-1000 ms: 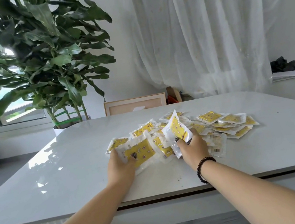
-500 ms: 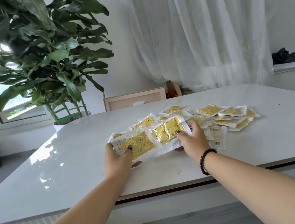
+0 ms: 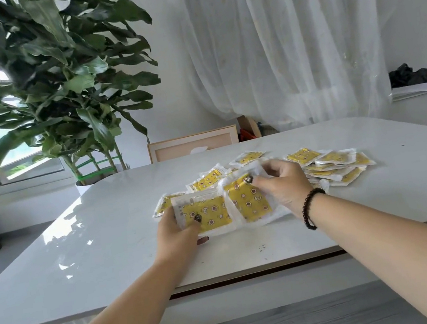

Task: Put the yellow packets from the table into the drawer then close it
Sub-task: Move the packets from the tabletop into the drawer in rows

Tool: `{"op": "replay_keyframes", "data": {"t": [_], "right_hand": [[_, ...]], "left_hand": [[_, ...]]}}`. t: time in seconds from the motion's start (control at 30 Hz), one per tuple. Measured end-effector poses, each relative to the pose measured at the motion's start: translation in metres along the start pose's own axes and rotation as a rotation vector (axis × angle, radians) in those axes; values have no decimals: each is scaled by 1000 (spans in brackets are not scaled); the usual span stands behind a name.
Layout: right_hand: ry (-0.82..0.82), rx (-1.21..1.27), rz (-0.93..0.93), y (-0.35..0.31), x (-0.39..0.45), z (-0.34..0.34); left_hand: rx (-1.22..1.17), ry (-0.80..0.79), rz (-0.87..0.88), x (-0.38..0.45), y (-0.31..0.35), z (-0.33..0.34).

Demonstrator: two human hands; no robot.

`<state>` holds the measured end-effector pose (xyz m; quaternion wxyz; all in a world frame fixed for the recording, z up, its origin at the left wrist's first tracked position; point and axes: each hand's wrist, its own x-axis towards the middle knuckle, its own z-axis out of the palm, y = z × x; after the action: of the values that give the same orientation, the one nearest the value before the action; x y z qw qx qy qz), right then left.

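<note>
The left hand (image 3: 174, 229) grips one yellow packet (image 3: 205, 214) by its near left corner, thumb on top and fingers curled beneath. The right hand (image 3: 281, 188) pinches a second packet (image 3: 247, 202) at its upper edge between thumb and curled fingers. The two packets sit side by side, touching, at the near edge of the pile (image 3: 329, 168), which spreads across the middle of the bench (image 3: 106, 236). A dark gap below the bench's front edge probably marks the drawer (image 3: 254, 276); its interior is not visible, so whether it stands open far enough cannot be confirmed. Risk: the wrappers look glossy and thin, so a corner pinch may slip when lifted. Risk: the held packets overlap their neighbours, so lifting may drag loose ones toward the bench edge and onto the floor. Risk: gathering too many at once may spill the stack before it reaches the drawer.
</note>
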<state>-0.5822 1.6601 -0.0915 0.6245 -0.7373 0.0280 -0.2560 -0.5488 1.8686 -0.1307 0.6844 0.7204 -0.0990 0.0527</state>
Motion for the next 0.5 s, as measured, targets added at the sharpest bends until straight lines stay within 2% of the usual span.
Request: {"op": "replay_keyframes", "data": {"t": [0.17,0.23,0.33,0.4,0.5], "right_hand": [[-191,-413,-226,-24,-8,12],[-257,-502,-301,-23,-12,20],[-345,-530,-386,-17,-18,32],[-320,-523,-434,-13,-22,37],[-81,-592,-540,-4,-19,36]], "left_hand": [[-5,-173,79,-8,6,1],[-23,-267,99,-10,5,3],[179,-278,151,-8,1,5],[337,-211,200,-5,-3,5],[393,-113,236,-2,-5,4]]}}
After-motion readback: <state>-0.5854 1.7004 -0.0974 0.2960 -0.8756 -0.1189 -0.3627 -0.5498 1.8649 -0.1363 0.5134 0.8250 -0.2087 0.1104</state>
